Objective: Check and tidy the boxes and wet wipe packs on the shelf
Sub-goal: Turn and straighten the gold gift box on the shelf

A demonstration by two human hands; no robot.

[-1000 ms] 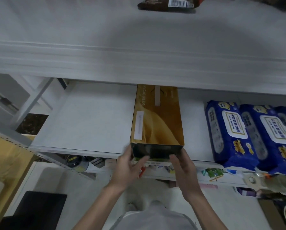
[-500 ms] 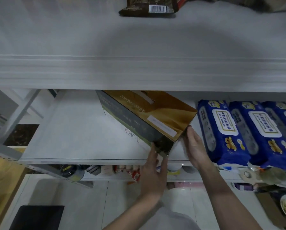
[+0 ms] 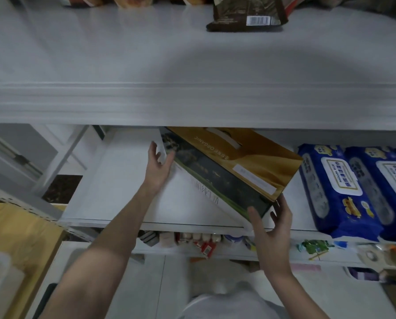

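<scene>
A long gold box point(image 3: 250, 153) with a dark side panel and a white underside lies skewed and tipped up on the white middle shelf point(image 3: 123, 180). Its far end reaches under the upper shelf. My left hand point(image 3: 158, 164) grips the box's far left corner between thumb and fingers. At the near right corner, by the shelf's front edge, my right hand point(image 3: 273, 219) holds the box with the thumb on the dark side. Blue wet wipe packs point(image 3: 330, 192) lie side by side just right of the box.
The upper shelf point(image 3: 192, 65) overhangs the back of the middle shelf and carries a brown bag point(image 3: 247, 17). A lower shelf holds small packets point(image 3: 204, 242). A cardboard box point(image 3: 20, 238) stands at lower left. The shelf's left half is bare.
The box has swung from lengthwise to diagonal and tipped up on edge. My left hand moved from the near corner to the far left end; my right hand shifted to the near corner.
</scene>
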